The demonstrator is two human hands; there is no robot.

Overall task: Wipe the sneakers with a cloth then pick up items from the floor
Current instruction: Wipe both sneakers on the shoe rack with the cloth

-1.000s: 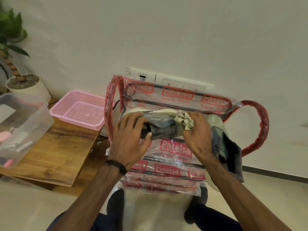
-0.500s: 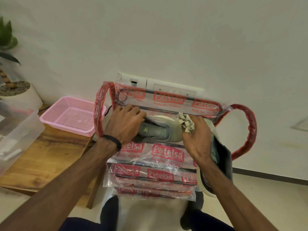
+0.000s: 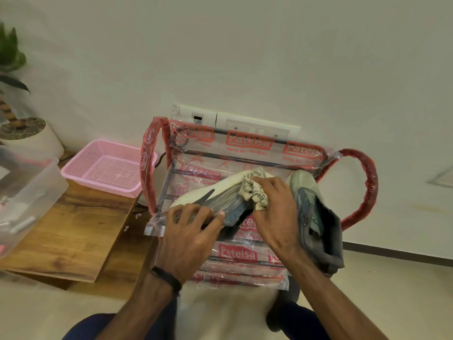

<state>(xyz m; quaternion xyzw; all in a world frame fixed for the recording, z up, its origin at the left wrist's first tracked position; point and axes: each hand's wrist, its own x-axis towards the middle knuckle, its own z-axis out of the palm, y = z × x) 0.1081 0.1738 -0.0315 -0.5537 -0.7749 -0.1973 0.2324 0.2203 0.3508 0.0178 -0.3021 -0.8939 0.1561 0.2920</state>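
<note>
Still wiping: the first sneaker (image 3: 215, 192) is getting cleaned on the rack (image 3: 245, 146).
Left hand (image 3: 191, 231) is gripping its heel, right hand (image 3: 274, 212) is clutching the cloth (image 3: 255, 192); next, probably the second sneaker (image 3: 311, 209) beside it.

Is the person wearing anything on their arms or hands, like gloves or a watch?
No gloves and no sleeves: both forearms are bare. The left hand has a thin black band around its wrist. The right hand shows no ring, watch or band.
</note>
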